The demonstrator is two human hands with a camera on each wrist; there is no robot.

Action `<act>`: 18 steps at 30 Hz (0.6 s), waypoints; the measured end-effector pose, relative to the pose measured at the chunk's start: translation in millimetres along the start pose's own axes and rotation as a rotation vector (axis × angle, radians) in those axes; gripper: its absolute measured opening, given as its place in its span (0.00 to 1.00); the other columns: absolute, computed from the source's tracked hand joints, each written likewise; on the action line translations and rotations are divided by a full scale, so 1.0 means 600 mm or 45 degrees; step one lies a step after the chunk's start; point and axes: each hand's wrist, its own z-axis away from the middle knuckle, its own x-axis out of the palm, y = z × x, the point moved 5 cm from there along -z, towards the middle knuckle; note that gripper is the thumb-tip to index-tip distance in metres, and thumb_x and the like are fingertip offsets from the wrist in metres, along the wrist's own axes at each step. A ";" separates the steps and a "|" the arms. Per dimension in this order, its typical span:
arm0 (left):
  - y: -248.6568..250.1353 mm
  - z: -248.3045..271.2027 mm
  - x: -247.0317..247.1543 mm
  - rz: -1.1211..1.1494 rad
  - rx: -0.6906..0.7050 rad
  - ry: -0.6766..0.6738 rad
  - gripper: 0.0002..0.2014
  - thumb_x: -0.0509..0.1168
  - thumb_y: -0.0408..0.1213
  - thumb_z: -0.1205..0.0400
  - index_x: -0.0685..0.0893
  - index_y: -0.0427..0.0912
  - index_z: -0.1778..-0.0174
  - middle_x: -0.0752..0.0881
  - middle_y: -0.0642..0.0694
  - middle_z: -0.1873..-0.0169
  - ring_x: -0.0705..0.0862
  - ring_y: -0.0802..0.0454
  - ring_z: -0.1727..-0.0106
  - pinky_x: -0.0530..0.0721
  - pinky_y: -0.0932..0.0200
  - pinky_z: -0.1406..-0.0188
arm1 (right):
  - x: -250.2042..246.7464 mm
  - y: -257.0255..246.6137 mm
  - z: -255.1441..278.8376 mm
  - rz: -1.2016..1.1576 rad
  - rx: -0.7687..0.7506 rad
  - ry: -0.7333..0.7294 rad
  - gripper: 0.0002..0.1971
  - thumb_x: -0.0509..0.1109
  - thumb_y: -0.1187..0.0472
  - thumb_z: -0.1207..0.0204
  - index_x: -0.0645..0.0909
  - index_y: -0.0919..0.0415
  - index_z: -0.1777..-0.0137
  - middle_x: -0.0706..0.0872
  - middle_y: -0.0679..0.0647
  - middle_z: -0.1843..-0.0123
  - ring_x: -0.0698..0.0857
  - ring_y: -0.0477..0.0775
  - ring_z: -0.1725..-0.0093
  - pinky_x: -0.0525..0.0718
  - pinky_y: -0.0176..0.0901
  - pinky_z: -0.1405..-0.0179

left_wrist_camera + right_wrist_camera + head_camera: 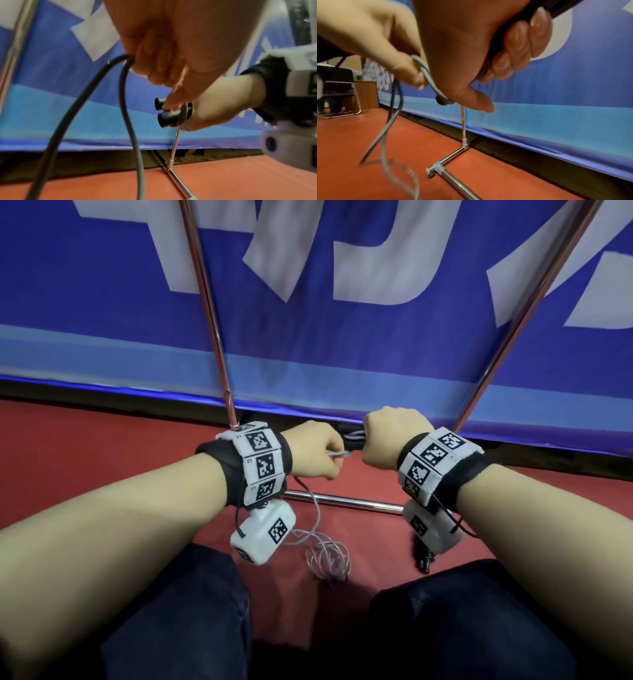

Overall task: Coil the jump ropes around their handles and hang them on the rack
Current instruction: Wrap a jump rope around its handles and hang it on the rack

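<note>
The right hand point(394, 440) is closed tight, its fingers point(520, 40) wrapped round the two black handles point(169, 115) held side by side, whose ends stick out past the fist toward the left hand. The left hand point(315, 450) sits just beside those handle ends, its fingers point(154, 65) curled and pinching the grey rope point(126, 97) close to where a few turns already lie round the handles. From the left fingers the rope drops in two strands below the wrist and ends in a loose tangle of loops point(329, 559) on the red floor point(102, 460), between the person's knees. Just beyond and beneath both hands stands the rack point(452, 178): a chrome bar runs along the floor below the fingers, and two thin uprights rise from it on either side of the hands. Behind the rack hangs a blue banner point(342, 344) with large white shapes.
</note>
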 end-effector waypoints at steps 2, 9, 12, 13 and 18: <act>0.004 0.006 -0.009 -0.261 0.056 0.126 0.07 0.66 0.32 0.27 0.88 0.47 0.60 0.80 0.55 0.72 0.80 0.49 0.64 0.75 0.61 0.65 | 0.011 -0.022 0.006 0.079 -0.109 -0.067 0.05 0.64 0.58 0.29 0.71 0.55 0.63 0.69 0.50 0.70 0.76 0.59 0.64 0.74 0.44 0.63; 0.007 0.005 -0.034 -0.550 0.265 0.298 0.15 0.59 0.33 0.23 0.83 0.49 0.43 0.85 0.49 0.49 0.81 0.44 0.46 0.73 0.55 0.57 | 0.011 -0.044 0.029 0.042 -0.346 -0.150 0.06 0.64 0.59 0.30 0.70 0.52 0.65 0.73 0.47 0.69 0.73 0.51 0.71 0.71 0.42 0.67; -0.004 0.000 -0.028 -0.402 0.269 0.183 0.18 0.60 0.29 0.23 0.86 0.51 0.43 0.84 0.51 0.55 0.81 0.47 0.50 0.77 0.54 0.55 | 0.002 -0.045 0.045 -0.040 -0.449 -0.123 0.07 0.65 0.58 0.31 0.69 0.53 0.67 0.75 0.48 0.69 0.76 0.55 0.68 0.72 0.42 0.68; -0.009 -0.003 -0.027 -0.299 0.288 0.171 0.17 0.61 0.27 0.24 0.88 0.49 0.45 0.83 0.52 0.59 0.81 0.48 0.54 0.78 0.54 0.54 | -0.001 -0.047 0.051 -0.104 -0.484 -0.115 0.08 0.66 0.58 0.32 0.69 0.53 0.67 0.77 0.48 0.70 0.77 0.56 0.68 0.72 0.42 0.69; -0.022 -0.007 -0.026 0.107 0.241 0.126 0.07 0.65 0.25 0.23 0.86 0.39 0.60 0.85 0.43 0.64 0.78 0.52 0.61 0.79 0.55 0.54 | -0.031 -0.043 0.067 -0.702 -0.449 0.005 0.14 0.73 0.63 0.35 0.71 0.52 0.72 0.76 0.46 0.76 0.73 0.46 0.76 0.71 0.38 0.74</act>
